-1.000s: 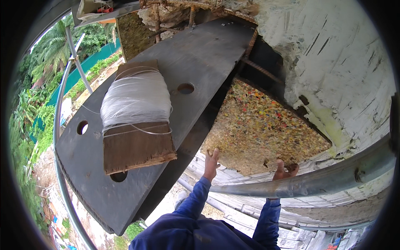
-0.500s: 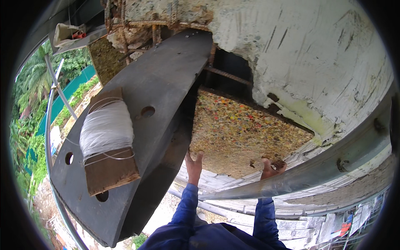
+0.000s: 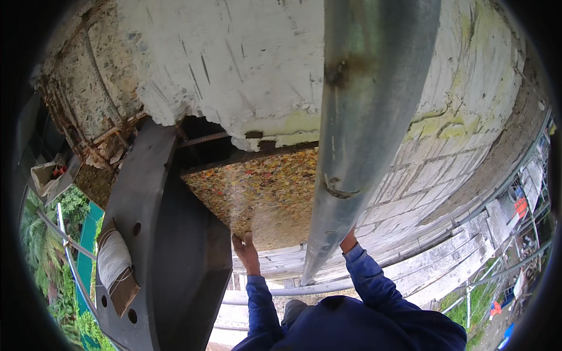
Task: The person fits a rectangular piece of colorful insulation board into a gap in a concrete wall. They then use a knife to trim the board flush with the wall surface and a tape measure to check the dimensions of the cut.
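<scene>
A flat board speckled yellow, brown and red [image 3: 263, 196] sits beneath the broken edge of a pale concrete wall [image 3: 246, 64]. At its near lower edge my left hand [image 3: 246, 254] is closed, thumb and fingers pinching the rim. My right hand [image 3: 349, 240] reaches behind a thick grey metal pipe [image 3: 374, 111]; only its wrist side shows, and the fingers are hidden. The pipe also covers the board's right end. Left of the board stands a dark grey steel beam [image 3: 137, 181] with round holes.
White string wound on a wooden piece [image 3: 115, 257] rests against the beam. Rusty reinforcing bars [image 3: 96, 64] stick out of the broken concrete at upper left. Scaffold tubes [image 3: 67, 234] and greenery lie at left, with pale blocks [image 3: 468, 245] and more tubes at right.
My view has swung right, so beam, string and board now sit further left. The pipe now crosses in front of my right hand, whose fingers showed before at the board's edge.
</scene>
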The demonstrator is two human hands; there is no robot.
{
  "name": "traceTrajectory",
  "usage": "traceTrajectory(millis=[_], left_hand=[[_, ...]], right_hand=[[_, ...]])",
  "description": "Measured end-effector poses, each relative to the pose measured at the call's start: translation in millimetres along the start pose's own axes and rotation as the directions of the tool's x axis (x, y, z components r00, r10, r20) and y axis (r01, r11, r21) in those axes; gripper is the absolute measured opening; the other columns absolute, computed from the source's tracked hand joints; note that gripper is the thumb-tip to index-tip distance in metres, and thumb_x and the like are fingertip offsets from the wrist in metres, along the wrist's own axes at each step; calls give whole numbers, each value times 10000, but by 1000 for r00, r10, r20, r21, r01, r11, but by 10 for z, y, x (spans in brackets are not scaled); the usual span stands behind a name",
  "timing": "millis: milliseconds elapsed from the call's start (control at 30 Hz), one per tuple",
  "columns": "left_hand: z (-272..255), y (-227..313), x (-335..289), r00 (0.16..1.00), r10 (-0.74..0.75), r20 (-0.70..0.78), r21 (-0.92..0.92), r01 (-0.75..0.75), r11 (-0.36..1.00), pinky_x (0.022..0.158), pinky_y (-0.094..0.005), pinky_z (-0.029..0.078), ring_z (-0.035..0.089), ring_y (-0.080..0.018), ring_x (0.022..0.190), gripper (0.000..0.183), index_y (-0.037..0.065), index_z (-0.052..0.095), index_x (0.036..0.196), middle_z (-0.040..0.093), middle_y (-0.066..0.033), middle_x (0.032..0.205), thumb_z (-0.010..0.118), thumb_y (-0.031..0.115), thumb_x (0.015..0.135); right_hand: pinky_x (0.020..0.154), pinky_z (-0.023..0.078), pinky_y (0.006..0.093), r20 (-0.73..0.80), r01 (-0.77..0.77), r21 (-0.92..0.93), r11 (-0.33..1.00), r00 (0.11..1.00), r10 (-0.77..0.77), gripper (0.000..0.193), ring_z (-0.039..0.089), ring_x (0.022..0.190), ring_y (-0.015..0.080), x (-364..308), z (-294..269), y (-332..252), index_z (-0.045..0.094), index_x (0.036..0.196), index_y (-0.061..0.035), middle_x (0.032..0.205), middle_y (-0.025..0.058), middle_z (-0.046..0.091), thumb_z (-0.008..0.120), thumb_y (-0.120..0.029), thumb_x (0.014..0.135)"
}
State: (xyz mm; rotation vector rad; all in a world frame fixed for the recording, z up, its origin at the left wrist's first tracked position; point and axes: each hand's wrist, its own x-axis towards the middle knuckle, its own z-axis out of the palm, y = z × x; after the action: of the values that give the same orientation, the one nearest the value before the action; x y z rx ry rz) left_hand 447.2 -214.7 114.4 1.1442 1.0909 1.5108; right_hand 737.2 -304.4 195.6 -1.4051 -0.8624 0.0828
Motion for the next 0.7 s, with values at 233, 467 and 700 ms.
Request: traceTrajectory(millis=[233,467,700], left_hand=[[-8,-16,98,997,70,-42,81,-67,994,1034,-349,435,600,-236,1177,614,-49,570,1370,652,-180,1312,812,242,885],[-178,-118,22,959,195,-207,118,-174,978,1060,-332,422,554,-190,1227,609,-32,545,1400,611,-128,1373,809,200,903],[-7,-42,-35,951,153,-269,189,-104,976,972,-395,479,628,-316,1115,613,-21,621,1297,666,-225,1254,790,417,902]], right_hand=[[1056,447,385,355,-411,745,525,911,209,546,572,1209,226,-137,-196,953,480,1481,-54,1429,104,550,471,-428,1083],[1156,316,336,436,-177,386,905,900,-10,545,508,1194,146,-99,-64,-197,579,1384,-31,1286,16,583,621,-437,1024],[964,453,273,174,-2,-198,980,984,37,538,504,1019,126,218,-211,172,648,1216,7,1133,14,612,737,-453,953]])
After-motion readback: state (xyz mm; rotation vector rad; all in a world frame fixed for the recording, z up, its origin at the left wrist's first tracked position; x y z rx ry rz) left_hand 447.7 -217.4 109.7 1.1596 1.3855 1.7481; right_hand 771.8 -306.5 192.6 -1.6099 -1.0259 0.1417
